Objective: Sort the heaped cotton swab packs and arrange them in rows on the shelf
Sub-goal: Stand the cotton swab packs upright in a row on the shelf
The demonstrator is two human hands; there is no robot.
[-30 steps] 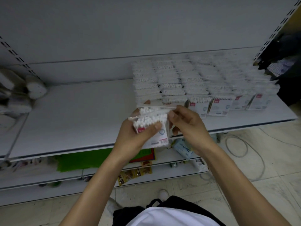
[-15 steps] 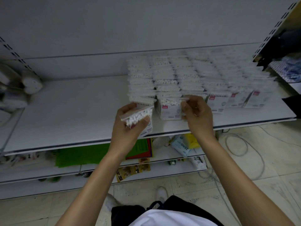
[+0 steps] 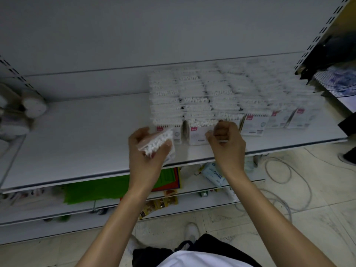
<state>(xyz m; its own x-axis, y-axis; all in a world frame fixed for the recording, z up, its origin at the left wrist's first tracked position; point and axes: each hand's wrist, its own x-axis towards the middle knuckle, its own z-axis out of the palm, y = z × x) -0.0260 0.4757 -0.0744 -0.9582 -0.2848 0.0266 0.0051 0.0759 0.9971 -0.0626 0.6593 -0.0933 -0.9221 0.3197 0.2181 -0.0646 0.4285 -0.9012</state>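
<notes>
Placement step in hand. Left hand [image 3: 148, 157] grips 1 swab pack [image 3: 158, 144] over the shelf [image 3: 77, 135] front. Right hand [image 3: 226, 147] is curled against a row's front pack [image 3: 198, 134]; whether it grips cannot be told. Next move likely calls for seating the held pack upright, flush with its row.

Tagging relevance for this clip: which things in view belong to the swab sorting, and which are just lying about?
Job: swab pack, left hand gripping it, right hand, rows of swab packs, shelf.
Lying about: blue wipes pack, green sheets, floor cable.
</notes>
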